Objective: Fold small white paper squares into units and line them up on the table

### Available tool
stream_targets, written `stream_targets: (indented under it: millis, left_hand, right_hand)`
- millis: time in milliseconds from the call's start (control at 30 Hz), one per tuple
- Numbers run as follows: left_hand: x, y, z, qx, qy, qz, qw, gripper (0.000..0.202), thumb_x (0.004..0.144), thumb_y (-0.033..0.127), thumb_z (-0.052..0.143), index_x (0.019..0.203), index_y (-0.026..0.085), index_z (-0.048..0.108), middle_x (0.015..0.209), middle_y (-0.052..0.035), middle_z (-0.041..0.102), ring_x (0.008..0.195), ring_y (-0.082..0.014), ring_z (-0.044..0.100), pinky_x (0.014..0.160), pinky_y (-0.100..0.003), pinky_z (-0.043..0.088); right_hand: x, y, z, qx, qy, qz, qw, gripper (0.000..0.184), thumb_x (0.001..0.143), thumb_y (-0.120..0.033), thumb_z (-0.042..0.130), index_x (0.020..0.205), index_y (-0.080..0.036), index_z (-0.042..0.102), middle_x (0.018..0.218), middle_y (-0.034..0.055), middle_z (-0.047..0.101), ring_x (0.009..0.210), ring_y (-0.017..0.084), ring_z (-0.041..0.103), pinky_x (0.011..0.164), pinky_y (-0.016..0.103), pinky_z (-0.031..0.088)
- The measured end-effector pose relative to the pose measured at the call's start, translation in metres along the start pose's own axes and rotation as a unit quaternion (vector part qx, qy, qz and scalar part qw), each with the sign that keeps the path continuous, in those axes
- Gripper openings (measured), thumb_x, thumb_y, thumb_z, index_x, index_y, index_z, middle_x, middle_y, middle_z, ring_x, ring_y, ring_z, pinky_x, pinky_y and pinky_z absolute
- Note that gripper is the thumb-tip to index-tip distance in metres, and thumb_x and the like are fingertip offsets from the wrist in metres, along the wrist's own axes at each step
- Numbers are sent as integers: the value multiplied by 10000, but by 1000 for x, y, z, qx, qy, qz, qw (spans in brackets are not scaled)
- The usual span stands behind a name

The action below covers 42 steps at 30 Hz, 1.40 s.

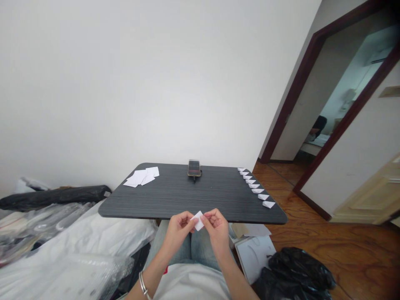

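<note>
Between my two hands is a small folded piece of white paper [198,221], held just in front of the table's near edge, above my lap. My left hand [181,225] pinches its left side between thumb and fingers. On the right side, my right hand [216,225] grips it the same way. The paper looks diamond-shaped from here; its finer folds are too small to make out. A loose pile of flat white paper sheets [137,178] lies at the table's left. Along the right edge runs a row of several folded white paper pieces [257,191].
The dark table [175,196] stands against a white wall. A phone [194,168] on a stand with a cable is at its back middle. Plastic-wrapped bundles [71,254] lie to the left. A white paper bag [254,254] and black plastic bags [296,271] sit on the right floor.
</note>
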State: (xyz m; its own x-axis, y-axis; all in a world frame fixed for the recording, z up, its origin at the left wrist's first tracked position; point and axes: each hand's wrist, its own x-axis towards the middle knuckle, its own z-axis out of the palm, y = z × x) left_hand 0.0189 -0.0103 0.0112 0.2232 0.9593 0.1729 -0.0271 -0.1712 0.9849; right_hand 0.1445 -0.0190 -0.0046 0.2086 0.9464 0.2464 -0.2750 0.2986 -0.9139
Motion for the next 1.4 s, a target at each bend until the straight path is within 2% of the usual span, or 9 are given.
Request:
stream_targets:
  millis: [100, 233, 333, 433, 667, 800, 1033, 1233, 1400]
  left_hand:
    - [-1, 1, 1, 4, -3, 2, 1000, 284, 735, 367, 624, 600, 123, 570, 541, 3, 567, 498, -102, 478, 494, -200, 377]
    - [-1, 3, -1, -10, 26, 20, 999, 296, 727, 371, 628, 572, 133, 544, 520, 18, 536, 489, -95, 454, 487, -194, 368]
    - [-1, 4, -4, -12, 38, 24, 999, 301, 722, 370, 632, 558, 139, 531, 506, 28, 515, 485, -92, 443, 487, -192, 367]
    - [0, 3, -5, -6, 33, 27, 999, 293, 729, 361, 629, 565, 138, 535, 512, 30, 514, 496, -92, 445, 496, -191, 371]
    - [3, -2, -7, -7, 11, 9, 1000, 290, 721, 397, 628, 627, 123, 608, 560, 1, 570, 526, -110, 479, 500, -202, 382]
    - [4, -1, -8, -12, 5, -1, 1000, 318, 694, 413, 646, 566, 128, 588, 519, 5, 561, 500, -107, 468, 488, -204, 369]
    - [3, 3, -8, 15, 49, 10, 999, 309, 680, 398, 660, 536, 139, 571, 489, 20, 545, 487, -108, 464, 489, -205, 359]
    - [0, 4, -5, 51, 65, 26, 996, 290, 711, 368, 636, 543, 138, 580, 508, 18, 545, 510, -115, 468, 504, -207, 364]
    - [0, 3, -3, 55, 57, 28, 996, 285, 720, 362, 632, 552, 137, 584, 515, 14, 557, 511, -115, 475, 507, -206, 369]
  right_hand:
    - [-1, -1, 0, 1, 2, 1, 1000, 233, 670, -312, 717, 703, -181, 527, 555, -29, 590, 500, 113, 545, 473, 203, 426]
    - [2, -1, -1, 9, -25, 26, 999, 249, 688, -362, 692, 783, -165, 576, 560, -15, 610, 487, 113, 540, 477, 212, 431]
    - [4, -1, -2, -6, -60, 53, 997, 260, 711, -394, 661, 662, -147, 599, 519, -11, 574, 460, 99, 501, 459, 207, 410]
    - [4, 0, -3, -13, -69, 65, 995, 304, 715, -404, 653, 571, -148, 576, 496, -16, 546, 440, 85, 462, 433, 195, 375]
    - [4, 0, -5, -45, -84, 42, 995, 290, 725, -393, 648, 581, -154, 571, 497, -19, 543, 438, 86, 455, 426, 196, 365]
    - [1, -3, -4, -78, -100, 25, 992, 282, 752, -375, 628, 585, -154, 572, 509, -13, 552, 456, 96, 479, 444, 203, 386]
    - [-2, -2, -3, -59, -54, -6, 997, 171, 719, -326, 674, 725, -170, 605, 590, -17, 565, 514, 110, 509, 446, 196, 415]
    - [0, -3, -1, -36, -51, 11, 998, 159, 702, -302, 684, 677, -162, 611, 539, -16, 576, 490, 113, 525, 468, 217, 445]
    - [1, -6, 1, -18, -52, 16, 998, 169, 665, -292, 705, 629, -158, 609, 532, -10, 581, 485, 121, 530, 484, 237, 451]
